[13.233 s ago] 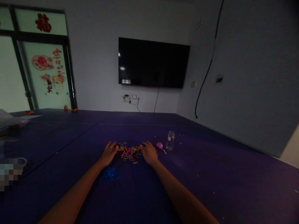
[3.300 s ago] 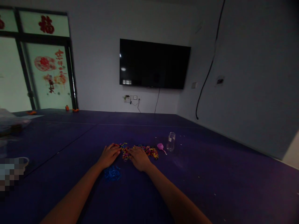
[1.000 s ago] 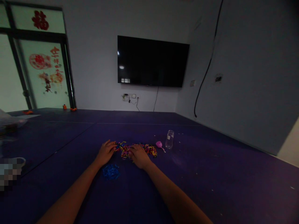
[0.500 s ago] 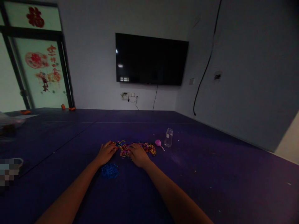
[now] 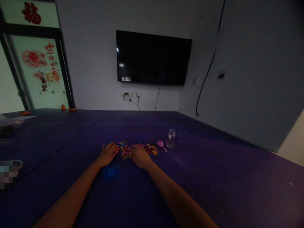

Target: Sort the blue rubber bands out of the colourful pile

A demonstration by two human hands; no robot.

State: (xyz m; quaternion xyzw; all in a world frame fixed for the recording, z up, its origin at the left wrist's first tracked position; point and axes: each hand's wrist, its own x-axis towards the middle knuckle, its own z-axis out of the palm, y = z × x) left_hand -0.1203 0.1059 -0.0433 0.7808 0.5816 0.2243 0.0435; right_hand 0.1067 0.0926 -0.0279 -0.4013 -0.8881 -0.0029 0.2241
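Observation:
A loose heap of small multicoloured bands, like little rubber bands, is spread across the dark purple surface in front of me. My left hand rests at the heap's left end, fingers stretched out and touching it. Over the middle of the heap lies my right hand, its fingers extended onto the bands and covering some of them. Nearer to me, below my left hand, sits a separate pile of small blue pieces. Right of the heap are a pink rounded item with a thin tail and a clear bottle standing upright.
The purple surface reaches to the walls, with small white specks on it. At the left edge are a plastic bag and a partly blurred-out item. Small orange objects lie near the door. A television hangs ahead.
The whole view has shifted slightly. Both hands stay in nearly the same places at the heap, and nothing has visibly been picked up.

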